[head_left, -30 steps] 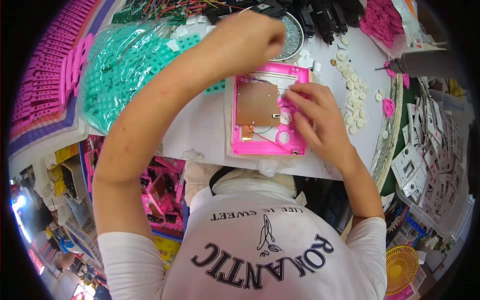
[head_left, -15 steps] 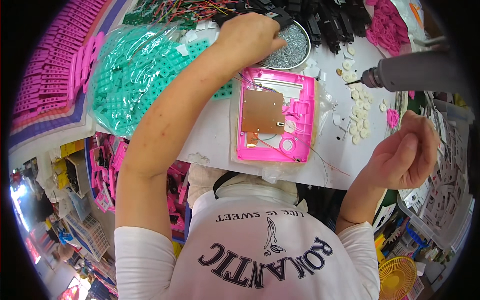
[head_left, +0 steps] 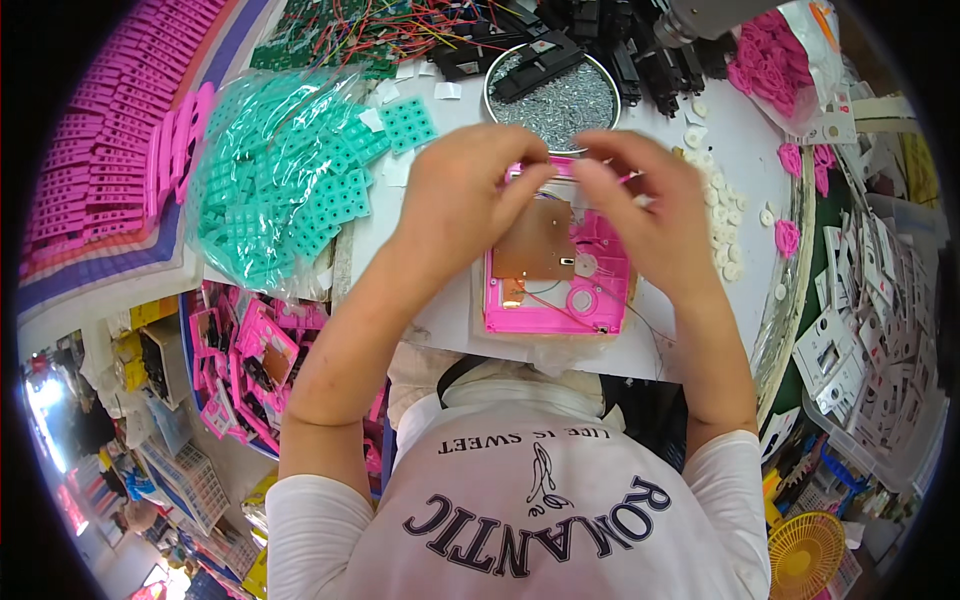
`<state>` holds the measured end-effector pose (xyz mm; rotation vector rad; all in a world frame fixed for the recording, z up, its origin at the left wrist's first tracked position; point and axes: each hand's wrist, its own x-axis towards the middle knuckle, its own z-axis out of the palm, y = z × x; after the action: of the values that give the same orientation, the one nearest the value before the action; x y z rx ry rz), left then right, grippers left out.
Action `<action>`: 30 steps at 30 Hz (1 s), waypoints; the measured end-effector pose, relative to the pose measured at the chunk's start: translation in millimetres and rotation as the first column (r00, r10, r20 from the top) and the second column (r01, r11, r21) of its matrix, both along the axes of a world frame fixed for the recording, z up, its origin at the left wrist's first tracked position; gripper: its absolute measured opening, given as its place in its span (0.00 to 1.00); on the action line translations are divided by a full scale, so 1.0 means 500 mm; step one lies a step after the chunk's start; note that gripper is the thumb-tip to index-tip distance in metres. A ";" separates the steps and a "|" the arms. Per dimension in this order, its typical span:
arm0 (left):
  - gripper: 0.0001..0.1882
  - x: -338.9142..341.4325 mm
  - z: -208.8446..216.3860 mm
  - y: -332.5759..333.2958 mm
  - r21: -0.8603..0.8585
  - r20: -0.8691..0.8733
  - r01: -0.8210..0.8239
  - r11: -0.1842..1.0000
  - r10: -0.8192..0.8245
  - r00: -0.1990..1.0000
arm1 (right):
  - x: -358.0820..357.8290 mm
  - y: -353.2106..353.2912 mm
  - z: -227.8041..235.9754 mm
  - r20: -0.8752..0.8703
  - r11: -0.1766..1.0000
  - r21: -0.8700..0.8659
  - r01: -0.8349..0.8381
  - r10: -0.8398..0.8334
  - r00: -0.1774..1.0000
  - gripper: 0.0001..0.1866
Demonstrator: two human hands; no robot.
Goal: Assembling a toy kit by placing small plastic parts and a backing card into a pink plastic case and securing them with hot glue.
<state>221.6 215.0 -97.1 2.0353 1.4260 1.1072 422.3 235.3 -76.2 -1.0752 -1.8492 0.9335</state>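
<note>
Pink plastic housing lying open side up on the white counter, straight ahead of the chest. Brown circuit board seated in its left half, thin red and green wires trailing across the lower part toward a round speaker opening.

Left hand hovering over the housing's upper left corner, fingers curled and pinched together at the tips just above the board's top edge. Right hand over the upper right part, fingers likewise drawn together and pointing toward the left hand. Fingertips of both nearly meeting above the housing's top rim; cannot tell what small thing, if any, sits between them, nor whether either grip is truly closed on something. Most of the housing's top edge hidden beneath both hands, lower half showing plainly below the wrists.

Round metal dish of screws just beyond the fingertips, a black part lying in it. Bag of teal keypad mats to the left. White discs scattered to the right, near the right hand. Pink rosette parts farther right.
</note>
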 end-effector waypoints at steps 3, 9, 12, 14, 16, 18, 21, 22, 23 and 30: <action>0.11 0.012 -0.022 -0.014 0.138 0.022 0.015 0.990 -0.018 1.000 | -0.007 0.001 -0.024 -0.042 0.949 -0.279 -0.147 0.141 0.989 0.11; 0.13 0.016 -0.019 -0.038 -0.079 0.098 0.051 0.996 -0.043 0.994 | 0.010 -0.005 -0.038 -0.014 0.966 -0.190 -0.175 0.176 0.984 0.09; 0.12 0.018 -0.020 -0.038 -0.102 0.105 0.049 0.994 -0.038 0.994 | 0.009 -0.015 -0.037 0.014 0.975 -0.186 -0.119 0.124 0.992 0.08; 0.10 0.015 -0.033 -0.032 0.031 0.035 0.043 0.999 -0.045 0.998 | 0.007 -0.019 -0.038 -0.040 0.970 -0.235 -0.060 0.052 0.998 0.08; 0.09 0.016 -0.048 -0.024 0.115 0.015 0.046 0.992 -0.048 0.999 | 0.009 -0.021 -0.040 -0.071 0.966 -0.259 -0.023 0.004 0.997 0.08; 0.07 0.017 -0.058 -0.021 0.145 0.040 0.040 0.989 -0.047 0.998 | 0.009 -0.022 -0.049 -0.088 0.966 -0.257 -0.016 -0.007 0.996 0.08; 0.07 0.021 -0.060 -0.025 0.089 0.097 0.030 0.996 -0.039 0.995 | 0.022 -0.042 -0.048 -0.028 0.996 -0.076 -0.040 0.038 0.999 0.10; 0.07 0.021 -0.061 -0.026 0.103 0.090 0.042 0.994 -0.051 0.995 | 0.025 -0.048 -0.043 0.031 0.997 -0.029 -0.067 0.068 0.997 0.11; 0.07 0.018 -0.061 -0.026 0.118 0.083 0.051 0.992 -0.061 0.995 | 0.027 -0.053 -0.033 0.091 0.995 0.018 -0.100 0.098 0.991 0.12; 0.08 0.007 -0.063 -0.036 0.279 -0.049 0.158 0.947 -0.151 0.987 | 0.000 0.065 -0.020 0.162 0.983 0.157 -0.099 0.073 0.984 0.16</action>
<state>225.0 197.0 -128.8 2.3204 1.1491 1.2796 422.1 267.6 -86.3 -0.9965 -2.0768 0.7476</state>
